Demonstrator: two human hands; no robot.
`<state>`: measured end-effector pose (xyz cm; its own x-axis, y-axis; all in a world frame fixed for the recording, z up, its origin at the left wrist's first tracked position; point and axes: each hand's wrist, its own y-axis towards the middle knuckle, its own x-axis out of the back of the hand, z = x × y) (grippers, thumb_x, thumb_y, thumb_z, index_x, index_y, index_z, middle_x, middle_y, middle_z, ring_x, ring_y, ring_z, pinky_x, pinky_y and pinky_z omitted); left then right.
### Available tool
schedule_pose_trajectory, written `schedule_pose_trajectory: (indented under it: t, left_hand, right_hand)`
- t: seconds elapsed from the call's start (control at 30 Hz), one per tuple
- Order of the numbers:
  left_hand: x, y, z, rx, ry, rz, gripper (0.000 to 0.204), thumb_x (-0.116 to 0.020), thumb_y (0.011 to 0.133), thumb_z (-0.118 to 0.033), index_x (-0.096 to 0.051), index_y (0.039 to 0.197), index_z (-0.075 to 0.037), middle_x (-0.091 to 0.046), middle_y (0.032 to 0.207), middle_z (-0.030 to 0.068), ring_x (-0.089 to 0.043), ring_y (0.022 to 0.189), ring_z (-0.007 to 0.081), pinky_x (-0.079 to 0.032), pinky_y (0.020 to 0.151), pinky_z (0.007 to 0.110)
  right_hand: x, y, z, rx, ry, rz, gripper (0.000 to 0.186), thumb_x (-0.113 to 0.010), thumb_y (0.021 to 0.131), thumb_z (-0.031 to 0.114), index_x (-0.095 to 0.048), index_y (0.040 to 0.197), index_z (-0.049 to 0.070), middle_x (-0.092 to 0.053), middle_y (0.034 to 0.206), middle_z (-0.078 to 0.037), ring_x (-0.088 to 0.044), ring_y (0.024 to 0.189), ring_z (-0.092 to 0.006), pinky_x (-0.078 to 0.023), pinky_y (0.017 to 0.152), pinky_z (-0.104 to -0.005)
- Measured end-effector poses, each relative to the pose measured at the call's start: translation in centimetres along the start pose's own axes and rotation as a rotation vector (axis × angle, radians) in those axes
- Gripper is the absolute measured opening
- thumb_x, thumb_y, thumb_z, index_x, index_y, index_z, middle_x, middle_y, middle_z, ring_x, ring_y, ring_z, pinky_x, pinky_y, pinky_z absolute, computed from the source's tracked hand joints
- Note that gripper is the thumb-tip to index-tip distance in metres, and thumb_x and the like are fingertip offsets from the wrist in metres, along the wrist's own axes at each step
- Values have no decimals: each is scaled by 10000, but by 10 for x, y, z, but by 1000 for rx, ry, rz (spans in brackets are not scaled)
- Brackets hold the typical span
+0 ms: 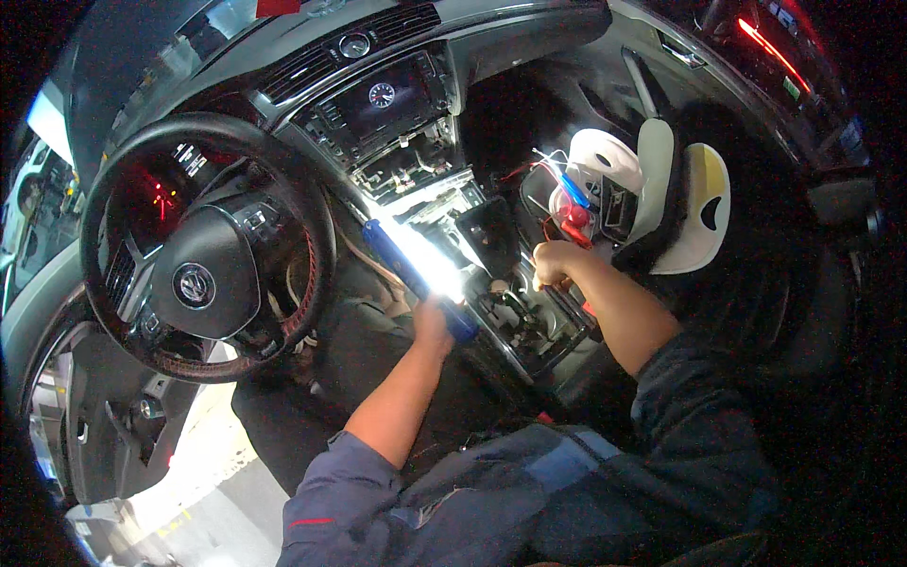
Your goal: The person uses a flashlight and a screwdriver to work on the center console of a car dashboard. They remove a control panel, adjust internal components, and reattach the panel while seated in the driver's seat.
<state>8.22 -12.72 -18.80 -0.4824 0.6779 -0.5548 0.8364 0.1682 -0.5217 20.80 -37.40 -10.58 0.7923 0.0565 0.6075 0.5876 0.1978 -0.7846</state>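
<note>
My left hand [432, 321] is wrapped round the lower end of a blue work light [385, 244]. Its bright white strip lies slantwise over the dismantled centre console [515, 317] and lights up the opening there. Over the console's right side my right hand [557, 264] is closed, fingers curled down; whatever it grips, if anything, is hidden. Just beyond that hand, a red-handled tool [574, 232] and a blue-handled tool [573, 190] lie among thin wires in a container on the passenger side.
At the left stands the steering wheel [208, 248]. A lit dashboard screen [382, 95] sits above the exposed console cavity. White, cartoon-like cushioned pieces [694, 208] rest on the passenger side. The driver's door [113, 416] stands open over a bright floor.
</note>
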Motion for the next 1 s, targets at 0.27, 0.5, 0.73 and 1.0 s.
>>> schedule_pose_trajectory:
  t: [0.27,0.5,0.73,1.0]
  left_hand:
    - [11,2,8,16,141,-45,251,-684,897,-232,-629,1082,-71,-666,941,84,-708,806,268,-583,670,415]
    - [3,-1,5,-59,125,45,204,-665,899,-117,-628,1082,-36,-654,908,60,-655,781,205,-554,708,360]
    - [0,26,-18,-103,-142,-42,243,-666,905,-254,-581,1068,-94,-594,931,66,-656,790,261,-595,733,397]
    - [-18,68,-55,-118,-63,-361,430,-738,817,-262,-510,1121,-61,-578,948,81,-640,839,261,-576,775,484]
  right_hand:
    - [-7,28,-2,-114,-71,127,399,-696,921,355,-767,1136,26,-771,1093,-175,-747,940,-304,-567,839,-473]
    - [-10,41,-16,37,-104,145,409,-654,957,355,-760,1063,-27,-767,1004,-198,-736,836,-319,-581,755,-458]
    - [2,128,-26,349,-88,-542,302,-763,808,180,-687,996,-43,-724,972,-290,-734,911,-427,-576,743,-490]
    - [51,149,24,280,387,-702,755,-714,798,685,-727,993,-44,-732,993,-288,-721,984,-453,-564,838,-481]
